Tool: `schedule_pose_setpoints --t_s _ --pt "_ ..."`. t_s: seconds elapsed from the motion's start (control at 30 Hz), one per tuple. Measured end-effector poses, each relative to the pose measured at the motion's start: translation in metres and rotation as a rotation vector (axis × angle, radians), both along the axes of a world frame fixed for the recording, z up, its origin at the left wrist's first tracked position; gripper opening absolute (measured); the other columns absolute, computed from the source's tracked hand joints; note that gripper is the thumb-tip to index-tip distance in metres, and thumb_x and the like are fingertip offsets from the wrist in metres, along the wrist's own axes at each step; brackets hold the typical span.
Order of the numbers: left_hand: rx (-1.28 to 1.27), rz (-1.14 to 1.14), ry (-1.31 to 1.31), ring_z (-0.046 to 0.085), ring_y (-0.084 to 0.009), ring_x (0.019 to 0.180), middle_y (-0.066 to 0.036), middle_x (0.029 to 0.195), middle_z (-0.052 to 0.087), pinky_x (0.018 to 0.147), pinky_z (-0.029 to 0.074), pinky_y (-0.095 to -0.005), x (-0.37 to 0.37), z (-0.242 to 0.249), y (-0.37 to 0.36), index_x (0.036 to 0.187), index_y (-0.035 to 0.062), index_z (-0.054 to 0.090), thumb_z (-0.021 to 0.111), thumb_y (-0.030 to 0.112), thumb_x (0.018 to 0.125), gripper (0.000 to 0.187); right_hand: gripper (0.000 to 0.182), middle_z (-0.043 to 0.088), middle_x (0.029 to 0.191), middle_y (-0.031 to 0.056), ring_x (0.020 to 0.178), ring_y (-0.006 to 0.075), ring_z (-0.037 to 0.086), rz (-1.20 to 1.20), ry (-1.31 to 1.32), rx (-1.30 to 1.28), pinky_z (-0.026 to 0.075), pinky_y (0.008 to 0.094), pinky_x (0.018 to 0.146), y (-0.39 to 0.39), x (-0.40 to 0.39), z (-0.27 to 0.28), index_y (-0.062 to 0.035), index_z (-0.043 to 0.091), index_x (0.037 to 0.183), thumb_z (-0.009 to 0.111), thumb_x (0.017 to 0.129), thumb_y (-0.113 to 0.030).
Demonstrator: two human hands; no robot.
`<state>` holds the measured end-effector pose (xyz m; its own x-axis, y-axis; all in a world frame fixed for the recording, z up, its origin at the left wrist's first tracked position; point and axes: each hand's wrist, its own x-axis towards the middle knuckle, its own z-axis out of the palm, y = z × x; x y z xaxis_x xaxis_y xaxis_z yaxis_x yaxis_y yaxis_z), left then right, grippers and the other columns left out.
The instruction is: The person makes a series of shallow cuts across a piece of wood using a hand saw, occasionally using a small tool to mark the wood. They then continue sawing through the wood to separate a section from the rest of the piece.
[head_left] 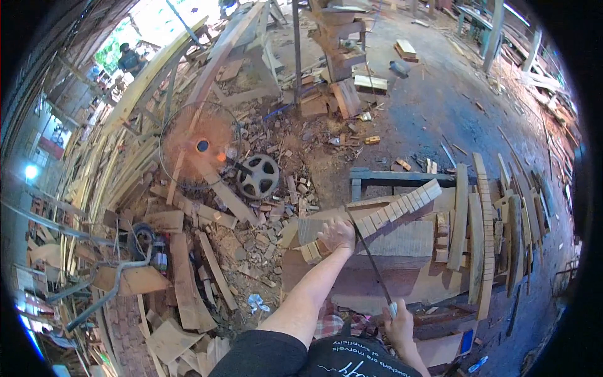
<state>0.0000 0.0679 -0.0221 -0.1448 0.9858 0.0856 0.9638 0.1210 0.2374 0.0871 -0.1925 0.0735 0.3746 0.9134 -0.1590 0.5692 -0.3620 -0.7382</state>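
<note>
A curved wooden strip (pixel 402 207) with evenly spaced crosswise lines lies aslant over a thick wooden block (pixel 396 237). My left hand (pixel 338 236) bears down on the strip near its lower left part, fingers bent over it and somewhat apart. In my right hand (pixel 399 322), closed near my body, is the pale handle of a handsaw (pixel 375 270). Its long dark blade runs away from me across the strip, just right of my left hand. The blade shows nearly edge-on, so its teeth cannot be made out.
Long curved boards (pixel 483 239) stand in a row at right. A dark bench beam (pixel 402 178) lies behind the block. Left are a round fan (pixel 200 146), a spoked wheel (pixel 258 176), a wheelbarrow (pixel 135 281) and offcuts. Another person (pixel 129 60) is far back left.
</note>
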Motion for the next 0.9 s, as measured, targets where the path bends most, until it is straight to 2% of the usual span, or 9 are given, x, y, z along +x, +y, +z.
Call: schedule_pose_setpoints --t_s 0.07,0.17,0.23,0.4,0.5,0.57,0.7,0.8,0.9 --pt "-0.016 -0.009 0.009 0.061 -0.0264 0.092 -0.009 0.092 0.068 0.076 0.040 -0.0459 -0.006 -0.002 -0.002 0.083 0.0107 0.066 0.054 0.026 0.081 0.020 0.020 0.061 0.077 0.0218 0.076 0.0449 0.060 -0.025 0.025 -0.129 0.046 0.0495 0.062 -0.010 -0.001 0.002 -0.0059 0.047 0.094 0.062 0.086 -0.016" --pt "0.030 -0.021 -0.009 0.061 -0.0267 0.091 -0.009 0.090 0.067 0.076 0.041 -0.0452 -0.003 -0.006 0.000 0.084 0.0109 0.066 0.053 0.025 0.082 0.019 0.021 0.061 0.078 0.0228 0.076 0.0448 0.060 -0.004 -0.077 0.132 0.046 0.0506 0.062 0.061 -0.009 -0.033 -0.0045 0.047 0.097 0.062 0.086 -0.015" --pt "0.045 -0.002 -0.006 0.061 -0.0268 0.091 -0.009 0.089 0.067 0.076 0.041 -0.0457 0.000 -0.010 -0.002 0.084 0.0110 0.066 0.053 0.025 0.082 0.019 0.022 0.062 0.079 0.0231 0.076 0.0453 0.059 -0.002 -0.066 -0.007 0.046 0.0511 0.063 0.110 -0.010 -0.047 -0.0040 0.047 0.098 0.061 0.087 -0.017" --pt "0.056 -0.008 -0.022 0.060 -0.0270 0.090 -0.009 0.089 0.067 0.076 0.041 -0.0468 -0.002 -0.011 0.004 0.085 0.0116 0.066 0.053 0.026 0.082 0.020 0.022 0.061 0.078 0.0232 0.075 0.0450 0.059 -0.012 0.021 0.056 0.045 0.0508 0.061 0.046 -0.009 -0.011 -0.0041 0.047 0.098 0.061 0.087 -0.018" --pt "-0.031 -0.005 -0.028 0.060 -0.0268 0.091 -0.008 0.090 0.067 0.077 0.040 -0.0467 -0.002 -0.008 0.003 0.086 0.0121 0.066 0.053 0.027 0.082 0.021 0.023 0.061 0.078 0.0234 0.074 0.0453 0.059 0.023 -0.019 -0.057 0.045 0.0510 0.059 -0.009 -0.003 -0.001 -0.0044 0.047 0.097 0.062 0.086 -0.017" --pt "0.017 -0.027 -0.017 0.060 -0.0266 0.092 -0.007 0.091 0.067 0.077 0.040 -0.0463 -0.002 -0.009 0.002 0.085 0.0122 0.066 0.053 0.028 0.082 0.021 0.023 0.060 0.076 0.0236 0.073 0.0459 0.059 -0.040 -0.015 -0.059 0.045 0.0507 0.058 -0.015 -0.004 -0.013 -0.0045 0.047 0.097 0.063 0.085 -0.017" --pt "0.080 -0.042 0.001 0.060 -0.0258 0.089 -0.006 0.092 0.067 0.074 0.040 -0.0466 -0.002 -0.008 0.000 0.084 0.0136 0.065 0.054 0.024 0.081 0.016 0.025 0.060 0.077 0.0246 0.074 0.0465 0.059 -0.010 0.004 0.050 0.045 0.0516 0.060 0.092 -0.007 -0.057 -0.0035 0.045 0.099 0.063 0.085 -0.017" --pt "0.098 -0.049 0.017 0.060 -0.0264 0.089 -0.006 0.091 0.066 0.074 0.040 -0.0469 -0.002 -0.016 0.003 0.082 0.0134 0.065 0.053 0.024 0.082 0.016 0.026 0.061 0.079 0.0250 0.076 0.0467 0.058 0.003 -0.009 0.017 0.045 0.0525 0.061 0.088 -0.013 -0.032 -0.0035 0.044 0.098 0.063 0.085 -0.017" --pt "0.072 -0.017 -0.032 0.060 -0.0266 0.089 -0.007 0.087 0.066 0.075 0.041 -0.0471 -0.001 -0.009 0.004 0.079 0.0132 0.065 0.051 0.026 0.083 0.019 0.026 0.058 0.069 0.0228 0.068 0.0478 0.057 0.013 -0.032 0.120 0.043 0.0501 0.057 0.013 -0.005 -0.019 -0.0028 0.043 0.095 0.063 0.085 -0.015"
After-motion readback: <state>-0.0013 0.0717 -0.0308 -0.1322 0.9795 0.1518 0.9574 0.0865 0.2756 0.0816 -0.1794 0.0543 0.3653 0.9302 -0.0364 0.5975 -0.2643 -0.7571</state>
